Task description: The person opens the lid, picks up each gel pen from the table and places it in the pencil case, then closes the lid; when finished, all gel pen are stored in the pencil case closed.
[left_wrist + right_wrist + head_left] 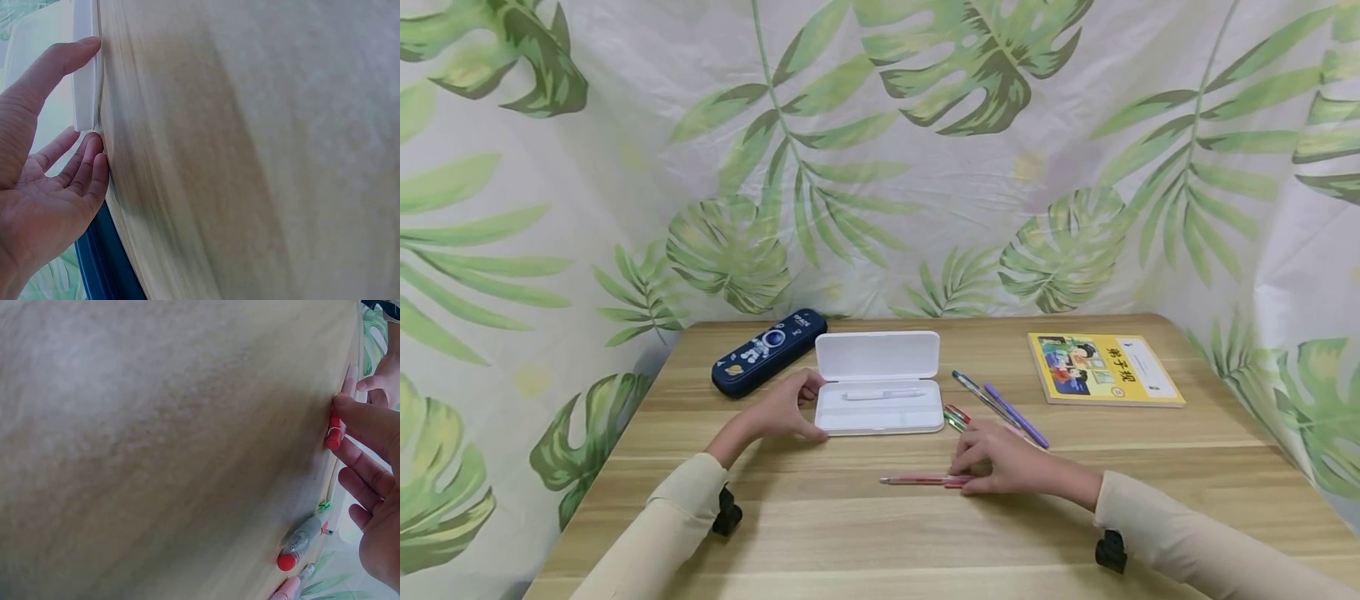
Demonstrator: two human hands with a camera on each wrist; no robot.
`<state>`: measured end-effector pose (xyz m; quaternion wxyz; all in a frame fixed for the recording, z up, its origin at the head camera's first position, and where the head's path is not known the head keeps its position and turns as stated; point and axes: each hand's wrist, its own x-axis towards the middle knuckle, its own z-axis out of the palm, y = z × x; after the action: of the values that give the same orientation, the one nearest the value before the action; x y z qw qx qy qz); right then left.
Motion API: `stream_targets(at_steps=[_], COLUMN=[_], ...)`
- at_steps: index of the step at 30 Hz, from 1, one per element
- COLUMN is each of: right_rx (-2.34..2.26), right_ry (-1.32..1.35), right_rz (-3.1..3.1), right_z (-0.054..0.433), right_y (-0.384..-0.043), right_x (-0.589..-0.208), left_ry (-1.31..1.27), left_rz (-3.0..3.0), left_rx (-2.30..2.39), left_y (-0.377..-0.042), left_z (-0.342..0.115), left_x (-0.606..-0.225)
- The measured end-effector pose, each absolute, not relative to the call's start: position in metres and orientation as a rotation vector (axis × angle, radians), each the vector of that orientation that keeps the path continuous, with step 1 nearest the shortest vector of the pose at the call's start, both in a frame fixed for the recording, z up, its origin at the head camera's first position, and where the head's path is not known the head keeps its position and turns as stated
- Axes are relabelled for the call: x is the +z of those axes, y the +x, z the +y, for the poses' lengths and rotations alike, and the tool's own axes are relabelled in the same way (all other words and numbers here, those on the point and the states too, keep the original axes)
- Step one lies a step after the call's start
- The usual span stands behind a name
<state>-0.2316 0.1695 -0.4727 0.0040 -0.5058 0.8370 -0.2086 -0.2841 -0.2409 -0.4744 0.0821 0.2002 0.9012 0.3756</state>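
A white pencil case (877,356) stands with its lid raised, and a white pen (883,395) lies inside it. My left hand (786,408) holds the case's left end, thumb at the front corner and fingers at the side. In the left wrist view the thumb lies against the case's front wall (85,69). My right hand (1007,458) pinches a red pen (917,480) near its red end between thumb and fingers, low over the table in front of the case. The pen's red end (334,431) shows in the right wrist view.
Right of the case lie a teal pen (976,390), a purple pen (1017,415) and red and green pens (955,417), partly behind the right hand. A navy astronaut case (767,353) sits back left. A yellow book (1101,371) lies at the right, and a leaf-print curtain hangs behind.
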Motion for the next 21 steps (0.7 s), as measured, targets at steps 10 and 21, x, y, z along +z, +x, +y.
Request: stream_targets(at_steps=[10, 21], right_rx=[-0.678, -0.729], right_ry=[-1.542, -1.577], right_rz=[2.61, 2.632], right_z=[0.1716, 0.1681], right_y=[-0.2311, -0.2343], right_x=[-0.472, -0.4721], left_ry=[0.605, 0.596], left_rz=[2.707, 2.698], left_rx=[1.105, 1.102], left_y=[-0.2834, -0.2819], left_z=[-0.2395, -0.2396], left_x=[-0.4728, -0.4697])
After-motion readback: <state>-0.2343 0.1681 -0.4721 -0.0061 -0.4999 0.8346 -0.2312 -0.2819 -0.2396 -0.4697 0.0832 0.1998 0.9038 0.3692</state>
